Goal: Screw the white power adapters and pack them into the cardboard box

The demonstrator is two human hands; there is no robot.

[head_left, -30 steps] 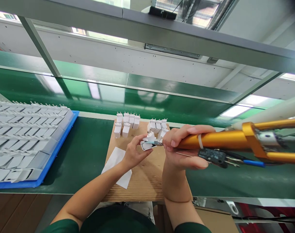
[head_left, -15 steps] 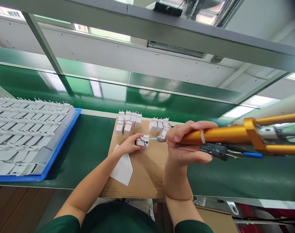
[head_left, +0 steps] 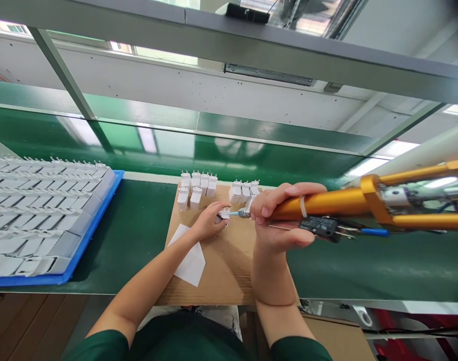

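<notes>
My left hand is closed around a small white plug charger above the cardboard, covering most of it. My right hand wraps round a gold-coloured dispensing gun with a black switch on its side. The gun's pale blue nozzle points left and meets the charger, but whether it touches or goes inside I cannot tell. Behind the hands, several white plug chargers stand pins up in two groups, one on the left and one on the right.
A cardboard sheet lies on the green bench. White paper rests on it by my left forearm. To the left, a blue tray holds many rows of white chargers. A grey frame bar crosses overhead.
My left hand has turned the charger, so its open face, visible before, is now mostly hidden by my fingers. The gun and my right hand appear slightly farther left; the view has shifted a little too.
</notes>
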